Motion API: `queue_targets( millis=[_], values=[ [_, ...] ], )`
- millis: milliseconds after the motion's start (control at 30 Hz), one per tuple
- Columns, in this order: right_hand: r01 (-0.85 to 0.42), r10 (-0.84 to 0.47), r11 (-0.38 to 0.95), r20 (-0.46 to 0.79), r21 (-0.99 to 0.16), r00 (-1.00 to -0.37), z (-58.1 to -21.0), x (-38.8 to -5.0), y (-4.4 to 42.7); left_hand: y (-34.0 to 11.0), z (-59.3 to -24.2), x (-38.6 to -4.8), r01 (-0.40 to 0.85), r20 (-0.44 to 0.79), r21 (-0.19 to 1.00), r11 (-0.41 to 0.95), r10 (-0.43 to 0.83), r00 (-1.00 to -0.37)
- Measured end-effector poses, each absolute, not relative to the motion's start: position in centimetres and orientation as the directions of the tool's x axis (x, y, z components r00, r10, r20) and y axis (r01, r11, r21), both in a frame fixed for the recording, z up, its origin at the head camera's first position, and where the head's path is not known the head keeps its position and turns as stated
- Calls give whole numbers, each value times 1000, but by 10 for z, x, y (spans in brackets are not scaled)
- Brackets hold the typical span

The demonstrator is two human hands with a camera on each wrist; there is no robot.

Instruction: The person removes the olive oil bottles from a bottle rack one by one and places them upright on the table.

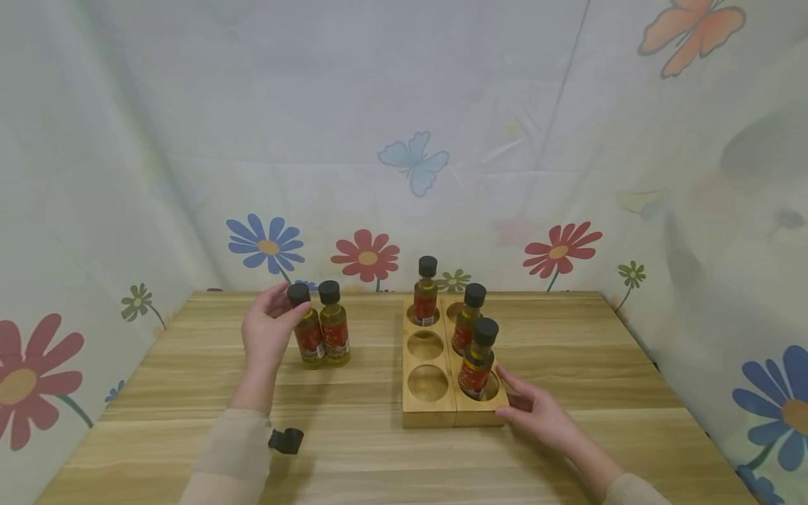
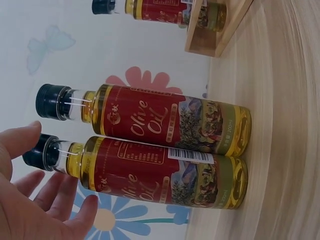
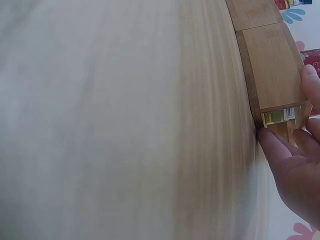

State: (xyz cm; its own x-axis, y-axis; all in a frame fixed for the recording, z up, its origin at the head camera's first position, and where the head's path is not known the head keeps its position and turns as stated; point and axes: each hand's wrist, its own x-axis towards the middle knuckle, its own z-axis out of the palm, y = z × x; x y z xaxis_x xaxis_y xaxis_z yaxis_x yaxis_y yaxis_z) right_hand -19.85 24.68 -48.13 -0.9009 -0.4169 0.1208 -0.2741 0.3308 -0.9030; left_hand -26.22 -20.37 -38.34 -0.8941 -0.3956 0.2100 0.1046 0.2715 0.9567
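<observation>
A light-brown wooden holder with two rows of round holes (image 1: 429,416) stands on a pale wood-grain table (image 1: 353,456), and three slim glass bottles with black caps and red labels stand upright in it: one in the far hole of the left row (image 1: 426,293), one in the middle hole of the right row (image 1: 466,326), and one in the near hole of that row (image 1: 476,365).

To the left of the holder, two matching bottles of yellow oil stand upright on the table, side by side: the outer bottle (image 1: 310,337) and the inner bottle (image 1: 335,334), their red labels reading "Olive Oil".

The left hand (image 1: 268,333) is at the outer bottle, thumb and loosely bent fingers apart on either side of its cap; whether the skin actually touches the cap is hard to tell. The right hand (image 1: 536,417) holds the holder's near right corner, thumb at the front and curved fingers along the side.

A small black bracket (image 1: 286,440) juts from the beige left sleeve (image 1: 233,449), nearer the person than the holder. Behind the holder hangs a white cloth printed with flowers and butterflies (image 1: 315,105)
</observation>
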Motion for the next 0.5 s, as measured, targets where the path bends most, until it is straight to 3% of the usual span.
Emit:
queue_targets(
  millis=[500],
  values=[
    [-281, -413, 343, 125, -897, -902, -483, -199, 248, -200, -361, -246, 209, 307, 942, 261, -428, -850]
  ],
)
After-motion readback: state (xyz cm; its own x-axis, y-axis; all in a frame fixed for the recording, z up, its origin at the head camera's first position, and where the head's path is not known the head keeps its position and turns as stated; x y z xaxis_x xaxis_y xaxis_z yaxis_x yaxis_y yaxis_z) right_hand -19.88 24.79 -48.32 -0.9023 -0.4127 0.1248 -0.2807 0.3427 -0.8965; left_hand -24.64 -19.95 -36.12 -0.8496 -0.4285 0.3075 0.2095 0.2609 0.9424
